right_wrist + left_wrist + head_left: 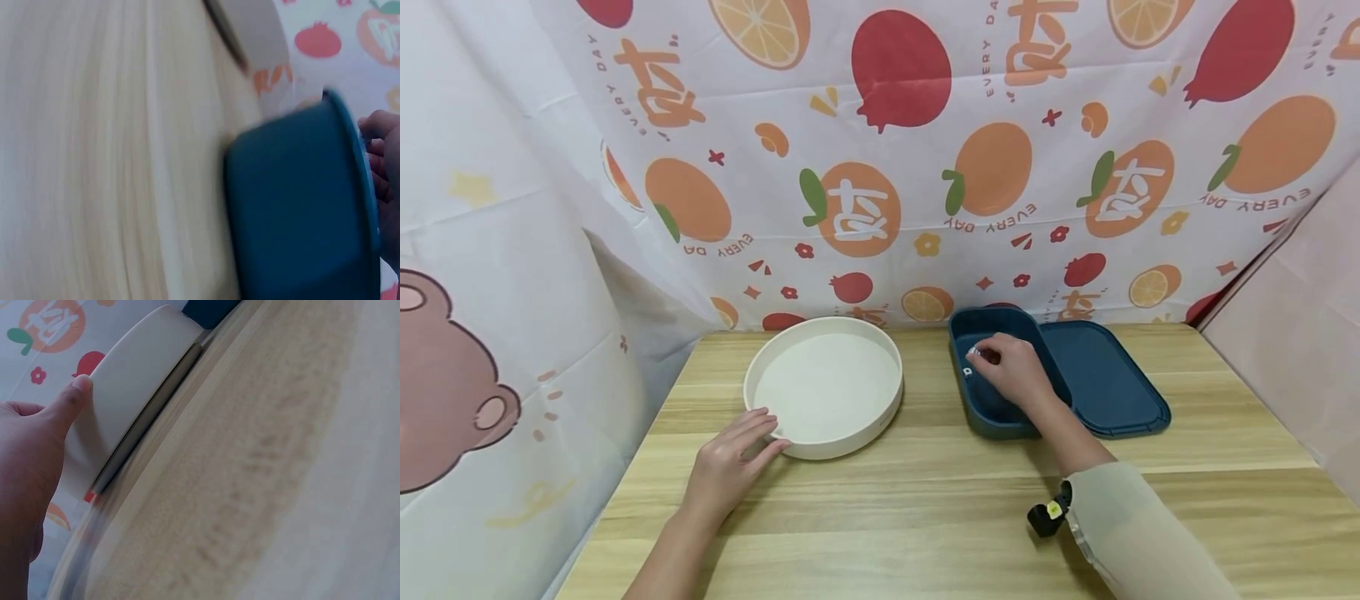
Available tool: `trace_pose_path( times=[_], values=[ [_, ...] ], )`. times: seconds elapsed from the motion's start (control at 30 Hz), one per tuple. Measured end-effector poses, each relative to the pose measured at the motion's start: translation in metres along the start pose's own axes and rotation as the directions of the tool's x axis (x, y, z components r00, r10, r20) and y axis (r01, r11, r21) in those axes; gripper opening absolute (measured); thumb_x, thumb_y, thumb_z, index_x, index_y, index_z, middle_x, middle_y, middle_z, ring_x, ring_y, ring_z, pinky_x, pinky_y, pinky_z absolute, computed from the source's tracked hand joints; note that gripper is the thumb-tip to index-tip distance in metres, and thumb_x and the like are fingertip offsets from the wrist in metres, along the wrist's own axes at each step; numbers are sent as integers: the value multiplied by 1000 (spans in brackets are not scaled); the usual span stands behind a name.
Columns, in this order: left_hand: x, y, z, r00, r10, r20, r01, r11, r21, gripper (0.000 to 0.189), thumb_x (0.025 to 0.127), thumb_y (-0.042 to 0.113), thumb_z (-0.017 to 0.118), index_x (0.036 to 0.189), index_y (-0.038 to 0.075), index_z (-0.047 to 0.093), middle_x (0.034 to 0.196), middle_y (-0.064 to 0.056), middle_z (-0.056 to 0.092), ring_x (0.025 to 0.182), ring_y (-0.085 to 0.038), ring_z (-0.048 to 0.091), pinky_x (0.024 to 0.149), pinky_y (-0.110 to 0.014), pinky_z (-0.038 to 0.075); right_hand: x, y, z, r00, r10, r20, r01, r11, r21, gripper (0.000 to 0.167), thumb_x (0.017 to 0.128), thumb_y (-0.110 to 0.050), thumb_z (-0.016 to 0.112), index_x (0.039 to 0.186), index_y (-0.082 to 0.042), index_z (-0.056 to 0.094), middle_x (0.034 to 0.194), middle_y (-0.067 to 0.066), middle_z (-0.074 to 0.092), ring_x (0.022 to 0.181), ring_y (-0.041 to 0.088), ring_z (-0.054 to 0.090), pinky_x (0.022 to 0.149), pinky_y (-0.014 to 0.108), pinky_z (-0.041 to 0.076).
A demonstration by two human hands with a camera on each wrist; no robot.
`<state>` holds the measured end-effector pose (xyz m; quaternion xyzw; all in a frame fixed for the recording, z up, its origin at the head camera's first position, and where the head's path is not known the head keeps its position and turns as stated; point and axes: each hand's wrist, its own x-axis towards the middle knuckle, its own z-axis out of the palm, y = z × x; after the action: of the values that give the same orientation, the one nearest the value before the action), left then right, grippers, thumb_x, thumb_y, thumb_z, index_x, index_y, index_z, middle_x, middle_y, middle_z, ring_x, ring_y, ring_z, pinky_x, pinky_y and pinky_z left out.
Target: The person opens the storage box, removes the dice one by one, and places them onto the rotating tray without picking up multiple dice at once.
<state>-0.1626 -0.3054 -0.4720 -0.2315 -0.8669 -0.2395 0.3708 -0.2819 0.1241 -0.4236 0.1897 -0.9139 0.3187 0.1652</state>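
White tray (886,421) touched by the left hand (726,467), blue box (988,429) reached into by the right hand (1018,373).

The near-left rim is met by loosely spread, almost straight left fingers and thumb, presumably so the tray is kept steady on the table (880,525). By curled right fingertips a small white piece (975,351) is pinched inside the box, its shape mostly hidden; another white bit (967,372) is left nearby on the box floor. The lid (1112,379) is laid flat beside the box, apparently so it can be reached into freely.
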Motion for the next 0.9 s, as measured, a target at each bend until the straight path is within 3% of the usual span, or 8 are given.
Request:
trace_pose_path(
  times=[0.13, 0.27, 0.47, 0.8, 0.9],
  values=[
    [1, -1, 1, 1000, 0, 7, 0, 1000, 2, 37, 64, 17, 89, 96, 3, 77, 102, -13, 75, 102, -32, 70, 107, -4, 35, 2, -22, 10, 992, -71, -101, 80, 992, 93, 13, 91, -25, 72, 94, -12, 76, 83, -1, 68, 72, 12, 57, 60, 24, 53],
    [1, -2, 3, 1000, 3, 8, -3, 1000, 6, 37, 64, 18, 89, 96, 3, 77, 101, -12, 76, 101, -31, 70, 107, -3, 34, 4, -48, 27, 987, -99, -130, 121, 977, 175, 11, 89, -21, 73, 93, -11, 76, 86, -1, 71, 76, 11, 63, 67, 26, 59],
    [-1, -2, 4, 999, 39, -38, -39, 999, 4, 35, 67, 23, 87, 95, 4, 77, 100, -12, 76, 98, -31, 70, 107, -5, 36, 7, -83, 57, 992, -106, -62, 117, 967, 227, 16, 89, -22, 73, 96, -9, 77, 94, 3, 75, 89, 17, 69, 78, 37, 63],
    [2, -6, 4, 999, 34, -30, -34, 999, 4, 35, 69, 26, 86, 95, 5, 77, 101, -14, 75, 100, -32, 70, 109, -8, 37, 2, -113, 97, 989, -144, 41, 131, 966, 225, 20, 91, -28, 71, 100, -11, 77, 97, 0, 75, 93, 13, 68, 83, 25, 61],
    [4, -5, 3, 998, 45, -47, -45, 999, 4, 36, 75, 35, 82, 94, 5, 77, 100, -15, 75, 99, -30, 70, 109, -8, 38, -1, -116, 105, 987, -146, 61, 132, 973, 187, 20, 91, -30, 71, 101, -12, 77, 96, -2, 74, 93, 12, 68, 85, 23, 59]
  ],
)
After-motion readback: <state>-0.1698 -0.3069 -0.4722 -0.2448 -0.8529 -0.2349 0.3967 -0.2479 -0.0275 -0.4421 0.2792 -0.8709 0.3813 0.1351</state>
